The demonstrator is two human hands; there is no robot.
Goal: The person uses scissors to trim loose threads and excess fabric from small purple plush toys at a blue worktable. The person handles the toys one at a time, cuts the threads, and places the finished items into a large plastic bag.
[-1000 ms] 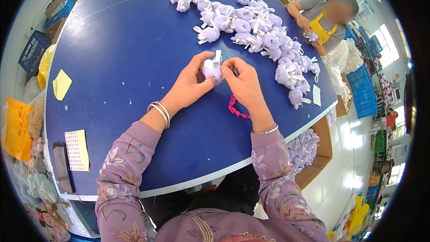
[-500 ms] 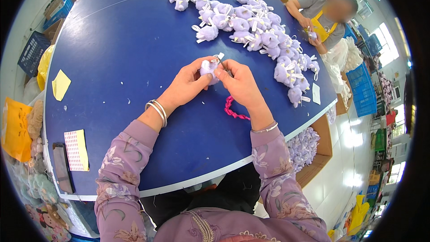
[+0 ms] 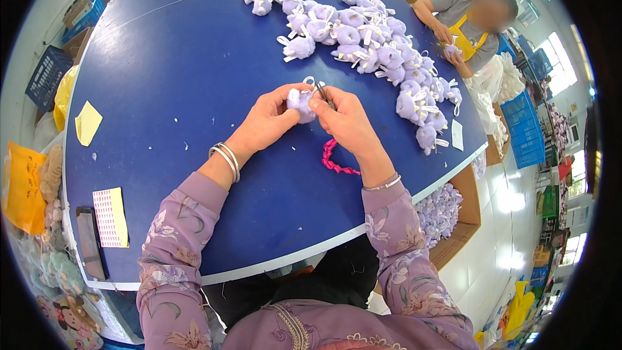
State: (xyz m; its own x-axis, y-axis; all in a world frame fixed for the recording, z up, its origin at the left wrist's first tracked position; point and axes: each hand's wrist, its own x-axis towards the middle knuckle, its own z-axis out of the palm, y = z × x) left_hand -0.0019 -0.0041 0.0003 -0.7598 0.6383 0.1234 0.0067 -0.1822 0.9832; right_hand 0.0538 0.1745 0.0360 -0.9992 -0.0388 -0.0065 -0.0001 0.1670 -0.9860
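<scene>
Over the middle of the table, my left hand [image 3: 275,116] pinches a small lilac plush piece [image 3: 301,105] between thumb and fingers. A white ribbon loop [image 3: 311,82] stands up from its top. My right hand [image 3: 345,116] is closed on a slim dark metal tool [image 3: 322,93], perhaps tweezers or small snips; its tip is against the plush by the loop. Below my right wrist a bright pink braided cord [image 3: 334,159] curves over the table; where it is fastened is hidden.
A long heap of lilac plush pieces [image 3: 353,35] covers the far right of the blue table [image 3: 194,188]. At the left lie a phone [image 3: 91,243], a label sheet [image 3: 110,217] and yellow paper [image 3: 87,123]. A co-worker [image 3: 463,23] sits far right. A carton [image 3: 457,220] of plush stands below.
The plush piece has turned slightly and moved a little left in my left hand. Its ribbon loop now shows more open beside the tool tip. The pink cord has swung slightly left.
</scene>
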